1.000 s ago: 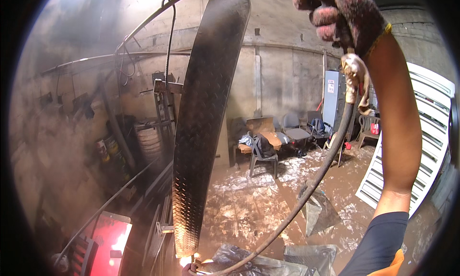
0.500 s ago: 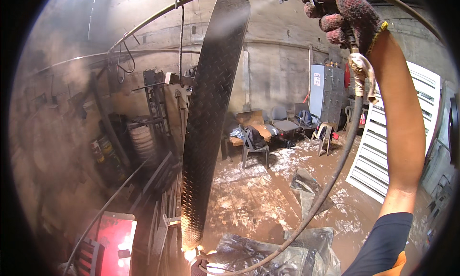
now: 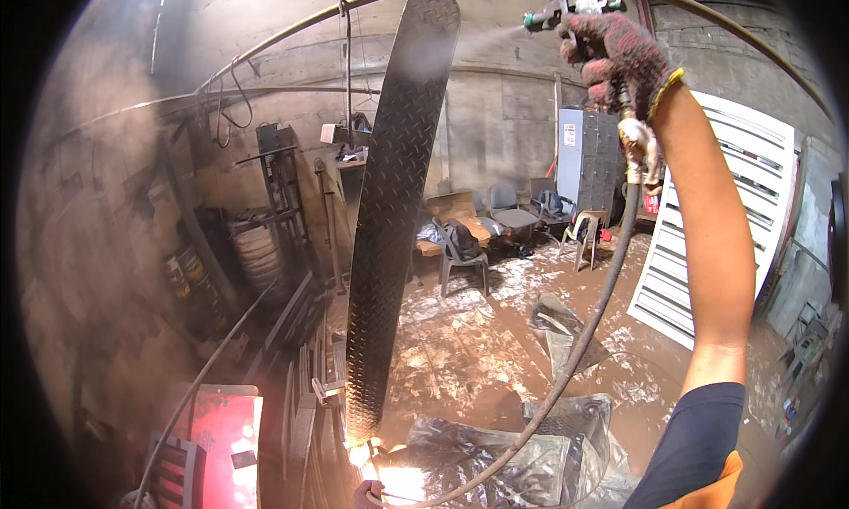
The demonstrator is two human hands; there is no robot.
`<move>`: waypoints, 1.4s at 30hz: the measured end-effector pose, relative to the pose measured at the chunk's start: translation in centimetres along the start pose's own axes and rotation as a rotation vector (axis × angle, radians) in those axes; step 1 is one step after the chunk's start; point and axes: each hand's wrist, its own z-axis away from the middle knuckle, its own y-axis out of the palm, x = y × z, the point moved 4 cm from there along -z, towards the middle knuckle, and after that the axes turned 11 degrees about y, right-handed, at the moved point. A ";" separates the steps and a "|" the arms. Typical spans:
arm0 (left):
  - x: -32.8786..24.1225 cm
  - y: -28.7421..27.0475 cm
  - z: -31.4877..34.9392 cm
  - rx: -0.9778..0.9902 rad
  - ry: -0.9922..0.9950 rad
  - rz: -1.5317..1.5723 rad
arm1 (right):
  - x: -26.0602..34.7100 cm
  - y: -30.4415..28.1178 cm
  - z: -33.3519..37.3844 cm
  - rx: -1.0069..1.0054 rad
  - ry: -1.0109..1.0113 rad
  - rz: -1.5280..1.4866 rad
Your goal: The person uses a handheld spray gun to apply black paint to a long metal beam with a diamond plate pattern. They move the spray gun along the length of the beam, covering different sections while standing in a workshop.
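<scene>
A long black tread plate (image 3: pixel 389 217) hangs upright in front of you, its lower end near the floor (image 3: pixel 478 350). A hose (image 3: pixel 575 359) drops from your raised right hand (image 3: pixel 619 58) to the floor. Your gloved fingers (image 3: pixel 591 49) are wrapped tight around a spray gun (image 3: pixel 566 3), its nozzle aimed at the plate's top, mist between them. At the bottom edge, your left hand (image 3: pixel 368 493) barely shows; I cannot tell its grip.

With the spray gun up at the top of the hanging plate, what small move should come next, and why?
Probably a slow sweep of the spray gun downward. The right hand, gloved, holds it level with the top of the plate, mist drifting onto that end, while the long length below is out of the spray.
</scene>
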 end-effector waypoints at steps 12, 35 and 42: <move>-0.9 -0.6 0.4 0.033 -0.049 -0.010 | 0.0 -0.3 0.6 -0.072 -0.083 -0.125; -2.1 -0.1 2.1 0.027 -0.144 -0.033 | -8.0 -1.5 -3.5 0.025 0.100 -0.184; -2.9 1.0 1.8 0.035 -0.142 -0.038 | -6.0 -4.7 -5.1 -0.011 -0.174 -0.393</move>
